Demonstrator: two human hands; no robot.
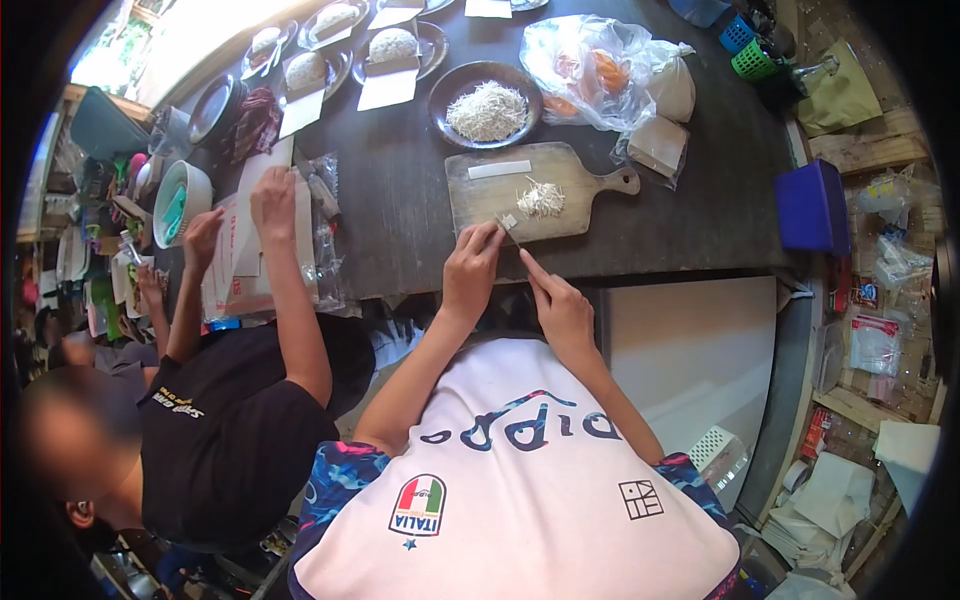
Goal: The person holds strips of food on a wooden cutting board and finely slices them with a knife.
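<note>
On a wooden cutting board (590, 212) at the table's near edge lie a pale flat strip (500, 170) and a small heap of thin white shreds (541, 200). My left hand (472, 268) is closed at the board's front edge, fingertips pinched beside a small white piece (509, 220). My right hand (562, 312) is closed round a knife (512, 236), index finger stretched along it; its narrow blade points toward my left fingertips. The knife's handle is mostly hidden in my hand. Behind the board, a dark plate (438, 112) holds a larger pile of white shreds.
Clear plastic bags (600, 70) with orange contents stand behind the board's handle. Several plates with pale domes and white cards (388, 88) line the back. At left, a co-worker's hands (273, 205) handle paper near a white bowl (183, 203). A purple bin (811, 207) is right.
</note>
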